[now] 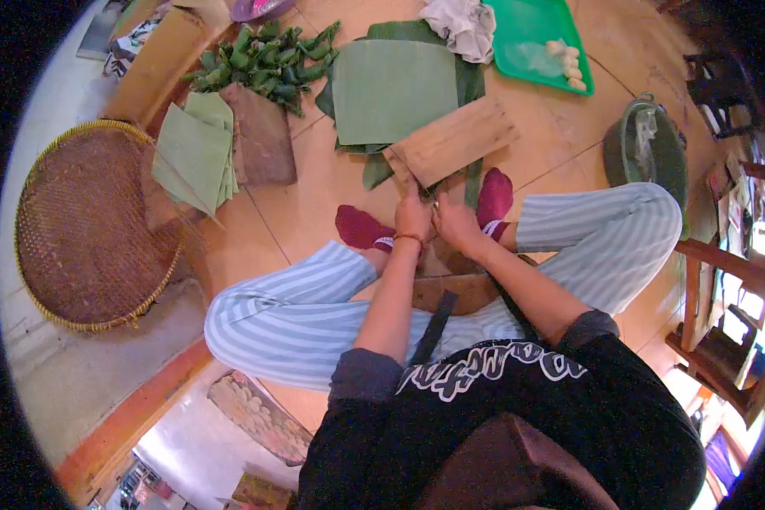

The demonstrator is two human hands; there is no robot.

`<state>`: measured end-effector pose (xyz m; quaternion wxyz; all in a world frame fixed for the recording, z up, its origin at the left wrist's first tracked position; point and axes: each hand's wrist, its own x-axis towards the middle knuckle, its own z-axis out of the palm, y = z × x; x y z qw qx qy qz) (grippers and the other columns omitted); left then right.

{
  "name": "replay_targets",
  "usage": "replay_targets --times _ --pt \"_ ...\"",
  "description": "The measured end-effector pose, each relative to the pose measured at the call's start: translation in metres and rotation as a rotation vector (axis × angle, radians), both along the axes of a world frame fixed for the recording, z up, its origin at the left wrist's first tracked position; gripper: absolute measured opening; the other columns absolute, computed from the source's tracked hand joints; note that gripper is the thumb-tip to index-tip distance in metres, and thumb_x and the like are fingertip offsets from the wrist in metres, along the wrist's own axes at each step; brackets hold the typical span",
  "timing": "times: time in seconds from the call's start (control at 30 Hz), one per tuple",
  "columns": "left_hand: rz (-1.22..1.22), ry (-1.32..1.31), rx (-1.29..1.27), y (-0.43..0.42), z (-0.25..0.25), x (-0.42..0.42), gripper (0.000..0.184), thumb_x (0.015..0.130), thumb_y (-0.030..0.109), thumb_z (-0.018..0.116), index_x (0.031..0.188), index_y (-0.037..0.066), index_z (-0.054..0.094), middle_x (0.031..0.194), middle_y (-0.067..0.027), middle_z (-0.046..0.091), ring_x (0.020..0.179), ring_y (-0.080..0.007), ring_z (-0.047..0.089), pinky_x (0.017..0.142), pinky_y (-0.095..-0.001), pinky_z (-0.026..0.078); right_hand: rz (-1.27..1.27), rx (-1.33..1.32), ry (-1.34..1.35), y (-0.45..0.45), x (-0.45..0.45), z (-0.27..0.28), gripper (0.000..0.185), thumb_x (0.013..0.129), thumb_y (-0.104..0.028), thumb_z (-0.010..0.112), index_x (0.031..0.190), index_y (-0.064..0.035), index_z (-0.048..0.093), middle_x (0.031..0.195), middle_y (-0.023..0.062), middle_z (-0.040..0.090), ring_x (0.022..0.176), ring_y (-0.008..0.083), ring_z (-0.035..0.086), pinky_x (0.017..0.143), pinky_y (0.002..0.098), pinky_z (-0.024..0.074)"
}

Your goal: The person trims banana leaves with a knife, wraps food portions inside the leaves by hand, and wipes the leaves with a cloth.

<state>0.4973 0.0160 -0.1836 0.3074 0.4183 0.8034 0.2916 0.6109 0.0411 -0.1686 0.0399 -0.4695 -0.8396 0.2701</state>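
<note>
On the floor just ahead of a seated person's feet: one wooden board (463,136), askew over the near right corner of stacked leaf sheets (395,89). Left hand (411,217): braceleted, fingers curled at the board's near end; contact uncertain. Right hand (456,224): curled, close beside the left. Grip: whatever either hand grasps is hidden; cannot tell.

Surrounding items: one crumpled cloth (461,27), beyond the sheets; one green tray (506,55), bearing pale rounded pieces (575,73) at its right side; a heap of green leaf bundles (268,66); a second leaf pile (189,155), beside a brown panel (265,140); one woven basket (98,225), far left; one dark tub (625,157), right.

Hazards, as judged: a knock from a hand or the nearby right foot (495,197) could swing the board and drag or crease the sheets; a sharp pull could split a leaf along its grain.

Markings: white lettering on the black shirt (518,408), inverted and distorted, illegible; no brand or label readable.
</note>
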Motion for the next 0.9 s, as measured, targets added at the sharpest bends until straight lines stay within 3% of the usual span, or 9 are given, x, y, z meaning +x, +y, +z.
replay_targets --times 0.23,0.37,0.47,0.5,0.67,0.9 --pt "-0.108 -0.014 -0.048 -0.005 0.004 -0.008 0.069 0.075 0.011 0.056 0.135 0.010 0.024 0.079 -0.0234 0.060 0.073 -0.0388 0.058 0.064 -0.0447 0.046 0.049 -0.247 0.020 0.015 -0.017 0.030 0.028 0.084 -0.023 0.044 0.098 0.0019 0.040 0.077 0.0293 0.056 0.076 0.0445 0.055 0.066 0.0505 0.0440" --pt "-0.054 -0.022 0.083 -0.004 -0.014 -0.015 0.066 0.074 0.010 0.056 0.134 0.010 0.027 0.077 -0.0222 0.060 0.072 -0.0377 0.058 0.063 -0.0438 0.046 0.035 -0.172 0.003 0.018 -0.022 0.056 0.034 0.083 -0.027 0.046 0.102 0.0017 0.041 0.080 0.0288 0.057 0.078 0.0457 0.054 0.066 0.0505 0.0437" --pt "-0.034 -0.021 0.026 0.001 0.004 -0.006 0.060 0.075 0.009 0.054 0.131 0.010 0.033 0.074 -0.0225 0.059 0.070 -0.0378 0.058 0.062 -0.0441 0.046 -0.072 -0.158 0.172 0.014 0.003 -0.028 0.036 0.082 -0.029 0.048 0.101 0.0011 0.042 0.078 0.0282 0.057 0.075 0.0459 0.055 0.066 0.0506 0.0445" --pt "-0.033 -0.017 -0.034 0.001 0.010 -0.003 0.058 0.075 0.009 0.054 0.130 0.010 0.035 0.073 -0.0227 0.059 0.069 -0.0380 0.058 0.061 -0.0444 0.046 -0.074 -0.150 0.165 0.013 0.007 -0.022 0.035 0.082 -0.029 0.049 0.099 0.0011 0.043 0.077 0.0282 0.057 0.074 0.0458 0.055 0.065 0.0507 0.0447" --pt "0.013 0.126 -0.007 0.005 -0.012 0.001 0.042 0.074 0.005 0.049 0.116 0.004 0.049 0.070 -0.0238 0.058 0.068 -0.0393 0.058 0.061 -0.0466 0.045 -0.083 -0.092 0.207 0.004 0.013 0.020 0.032 0.082 -0.029 0.050 0.094 0.0005 0.045 0.073 0.0279 0.057 0.070 0.0456 0.055 0.064 0.0513 0.0448" --pt "0.035 0.183 0.150 0.006 -0.002 0.002 0.028 0.073 0.003 0.046 0.100 -0.001 0.055 0.070 -0.0246 0.058 0.069 -0.0402 0.058 0.061 -0.0482 0.045 -0.040 0.005 0.120 0.000 0.008 0.010 0.029 0.082 -0.027 0.049 0.091 -0.0005 0.045 0.074 0.0264 0.057 0.071 0.0444 0.056 0.064 0.0513 0.0450"
